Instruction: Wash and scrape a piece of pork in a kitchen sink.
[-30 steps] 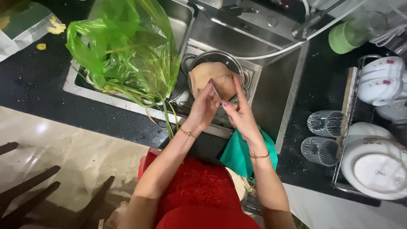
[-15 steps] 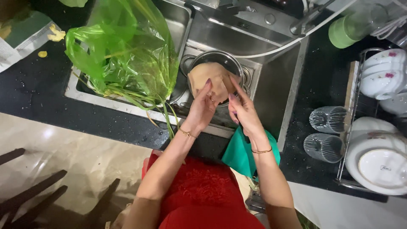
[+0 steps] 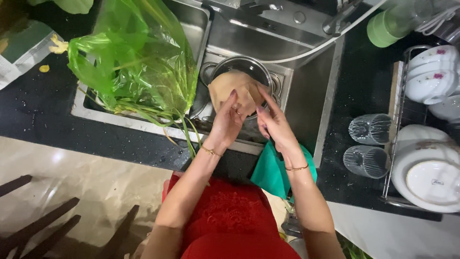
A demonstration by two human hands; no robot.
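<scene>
Now my left hand [image 3: 229,120] and right hand [image 3: 272,122] grip the brown lump [image 3: 235,91] (over the bowl [image 3: 242,67]); next, squeeze gently.

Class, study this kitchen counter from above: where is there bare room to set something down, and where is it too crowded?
Free: the black counter left of the sink, between the green bag and the counter's front edge. Crowded: the sink basin, filled by the steel bowl and both hands, and the right side, with glasses and dish rack.
</scene>
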